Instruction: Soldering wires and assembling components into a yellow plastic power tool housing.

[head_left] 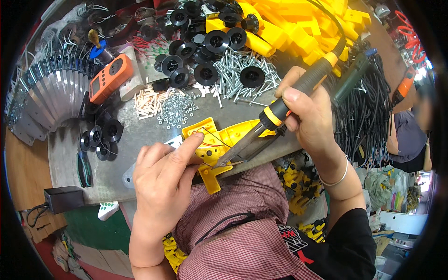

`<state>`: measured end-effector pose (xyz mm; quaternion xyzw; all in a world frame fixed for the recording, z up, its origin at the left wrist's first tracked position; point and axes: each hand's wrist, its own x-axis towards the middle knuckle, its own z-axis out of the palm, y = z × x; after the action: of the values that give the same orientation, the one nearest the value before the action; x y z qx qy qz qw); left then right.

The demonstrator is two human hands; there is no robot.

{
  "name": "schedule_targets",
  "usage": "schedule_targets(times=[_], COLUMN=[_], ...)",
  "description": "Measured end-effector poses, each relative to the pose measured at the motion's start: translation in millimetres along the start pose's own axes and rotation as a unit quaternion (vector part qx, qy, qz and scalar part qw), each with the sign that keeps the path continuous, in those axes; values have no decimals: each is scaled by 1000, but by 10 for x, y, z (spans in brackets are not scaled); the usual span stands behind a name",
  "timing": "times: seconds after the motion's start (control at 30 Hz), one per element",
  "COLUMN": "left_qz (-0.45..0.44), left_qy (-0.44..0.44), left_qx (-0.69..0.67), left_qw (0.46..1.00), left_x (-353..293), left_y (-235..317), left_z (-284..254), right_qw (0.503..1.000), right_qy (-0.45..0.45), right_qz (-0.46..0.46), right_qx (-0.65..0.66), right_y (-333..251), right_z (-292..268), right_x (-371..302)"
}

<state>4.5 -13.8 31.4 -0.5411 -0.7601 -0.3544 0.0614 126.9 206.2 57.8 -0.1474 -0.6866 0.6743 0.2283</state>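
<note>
My right hand (313, 122) grips a black-and-yellow soldering iron (305, 83), its cord rising toward the top of the picture. The metal tip slants down to the left and meets the lower part of a yellow plastic housing half (238, 133). With its fingers closed on the housing's left side, my left hand (163, 179) steadies it at the near edge of the bench. Thin black and red wires run inside the open shell; my left index finger lies over them. Whether the tip touches a wire or a terminal is too small to tell.
Ahead lie black spools (217, 42), loose screws (238, 70), nuts (175, 109) and yellow housings (298, 32). Black cables (366, 107) hang at the right. To the left are an orange meter (111, 78), metal blades (58, 88) and pliers (84, 169). Another person (408, 140) sits far right.
</note>
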Motion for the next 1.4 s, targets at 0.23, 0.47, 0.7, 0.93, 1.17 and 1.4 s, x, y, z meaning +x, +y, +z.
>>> schedule_targets(times=[0.23,0.47,0.7,0.93,1.17,1.4], left_qz=[-91,-321,3,137,129,159], left_qy=[85,191,78,24,79,66], left_qx=[165,-6,96,13,-70,-54], left_qw=[978,928,992,990,986,984], left_x=[-88,-608,-232,-90,-74,-119], left_y=[-234,-1219,-444,-272,-324,-263], left_z=[-331,-156,-105,301,335,328], right_qw=[1000,1000,987,985,898,836], right_qy=[12,5,144,104,5,-44], right_qz=[-8,-2,-71,-134,-343,-290], right_qx=[-10,7,17,-6,-276,-464], right_y=[17,61,-93,-207,329,506], right_z=[-69,-56,-158,371,1175,1151], right_x=[-24,4,152,945,2339,2453])
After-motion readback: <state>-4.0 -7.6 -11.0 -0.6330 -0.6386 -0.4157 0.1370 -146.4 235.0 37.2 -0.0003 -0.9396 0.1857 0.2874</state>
